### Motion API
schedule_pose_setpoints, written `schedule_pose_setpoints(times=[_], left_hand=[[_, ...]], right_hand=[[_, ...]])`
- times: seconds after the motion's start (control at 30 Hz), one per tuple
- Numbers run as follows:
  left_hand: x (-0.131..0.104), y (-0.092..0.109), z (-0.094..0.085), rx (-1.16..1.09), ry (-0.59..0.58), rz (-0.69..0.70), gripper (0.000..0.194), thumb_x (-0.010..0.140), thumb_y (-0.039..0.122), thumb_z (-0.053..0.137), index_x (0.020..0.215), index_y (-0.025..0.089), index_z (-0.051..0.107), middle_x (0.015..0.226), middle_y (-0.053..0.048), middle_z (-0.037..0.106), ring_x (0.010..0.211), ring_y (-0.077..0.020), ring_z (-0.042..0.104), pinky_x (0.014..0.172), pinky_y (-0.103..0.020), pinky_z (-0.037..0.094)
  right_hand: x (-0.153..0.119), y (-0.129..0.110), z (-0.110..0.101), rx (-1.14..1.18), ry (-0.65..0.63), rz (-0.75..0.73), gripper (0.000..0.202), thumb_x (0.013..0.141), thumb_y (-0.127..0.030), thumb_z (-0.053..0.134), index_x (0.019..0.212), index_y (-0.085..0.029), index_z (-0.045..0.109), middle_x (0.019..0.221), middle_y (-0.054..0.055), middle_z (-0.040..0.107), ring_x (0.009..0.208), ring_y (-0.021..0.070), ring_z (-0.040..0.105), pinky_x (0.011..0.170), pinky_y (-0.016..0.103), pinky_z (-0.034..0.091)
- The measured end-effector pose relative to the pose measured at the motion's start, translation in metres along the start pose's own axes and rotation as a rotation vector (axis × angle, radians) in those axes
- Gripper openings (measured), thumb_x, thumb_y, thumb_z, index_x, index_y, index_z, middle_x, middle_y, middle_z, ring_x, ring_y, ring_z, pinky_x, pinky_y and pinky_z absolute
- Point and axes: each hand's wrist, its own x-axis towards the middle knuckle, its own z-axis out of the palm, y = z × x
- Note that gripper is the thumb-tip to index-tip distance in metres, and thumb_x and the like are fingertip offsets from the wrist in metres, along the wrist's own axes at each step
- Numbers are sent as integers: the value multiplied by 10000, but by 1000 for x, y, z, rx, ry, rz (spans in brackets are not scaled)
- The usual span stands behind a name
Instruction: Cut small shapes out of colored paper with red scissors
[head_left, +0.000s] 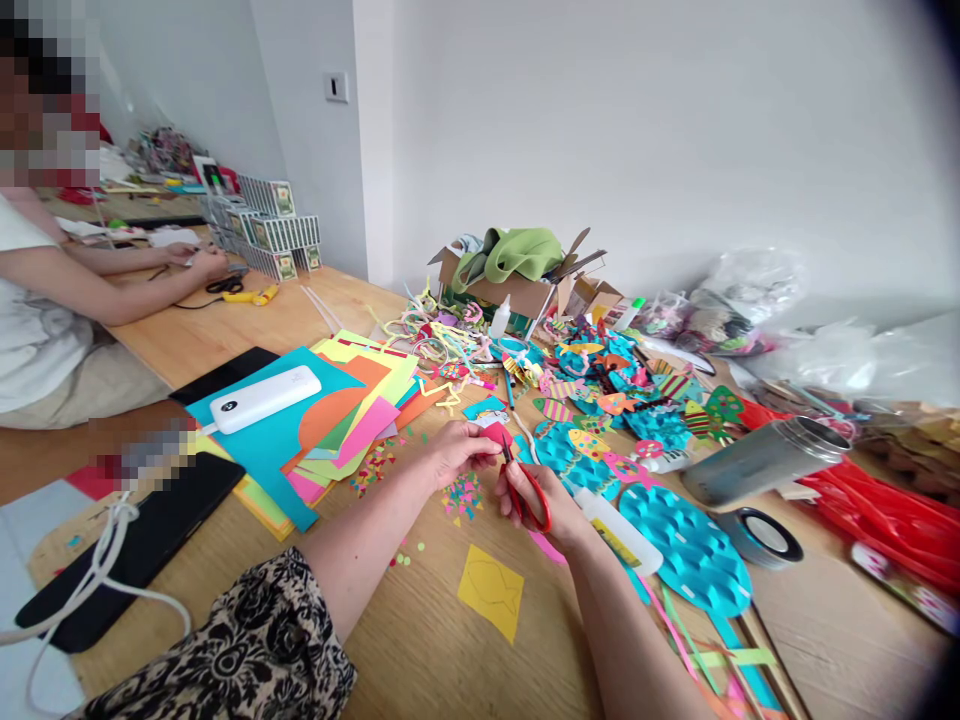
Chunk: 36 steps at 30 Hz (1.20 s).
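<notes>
My right hand (551, 500) is wrapped round a pair of red-handled scissors (541, 505), their dark blades pointing up toward my left hand (459, 455). The left fingers pinch a small pinkish-red piece of paper (495, 432) right by the blade tips; its outline is partly hidden. Tiny coloured paper snippets (461, 495) lie on the table under my hands. Nearer to me rests a yellow paper square (490, 592) with a fish outline drawn on it. Several cut-out paper fish (589, 443) and blue bumpy paper discs (679, 545) spread out to the right.
Coloured paper sheets (352, 410) with a white power bank (266, 398) on top are left of my hands. At right lie a glue bottle (622, 535) and a metal flask (765, 460). A cardboard box (487, 290) stands behind. A co-worker's hands (202, 262) are at far left.
</notes>
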Motion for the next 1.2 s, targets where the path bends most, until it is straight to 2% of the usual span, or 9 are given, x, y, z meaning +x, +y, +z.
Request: schedule_pose_setpoints(times=[0.43, 0.97, 1.2], left_hand=[[-1, 2, 0, 13, -3, -18, 278, 481, 235, 839, 672, 106, 683, 589, -2, 621, 556, -81, 555, 620, -223, 415], [-1, 3, 0, 23, -2, -19, 262, 491, 236, 833, 657, 111, 674, 584, -5, 616, 545, -79, 540, 597, -224, 404], [-1, 2, -1, 22, -6, -14, 252, 490, 236, 827, 651, 113, 677, 568, -7, 610, 545, -82, 537, 591, -225, 404]], right_hand=[[1, 1, -2, -71, 8, -12, 565, 777, -712, 565, 636, -165, 564, 506, -12, 559, 384, 82, 472, 387, 200, 304], [0, -2, 0, -28, 14, 27, 608, 725, -765, 564, 666, -160, 582, 495, -10, 566, 366, 84, 479, 368, 198, 292], [1, 1, -1, -52, 21, 6, 583, 738, -741, 572, 660, -163, 576, 490, -17, 558, 360, 86, 474, 373, 204, 312]])
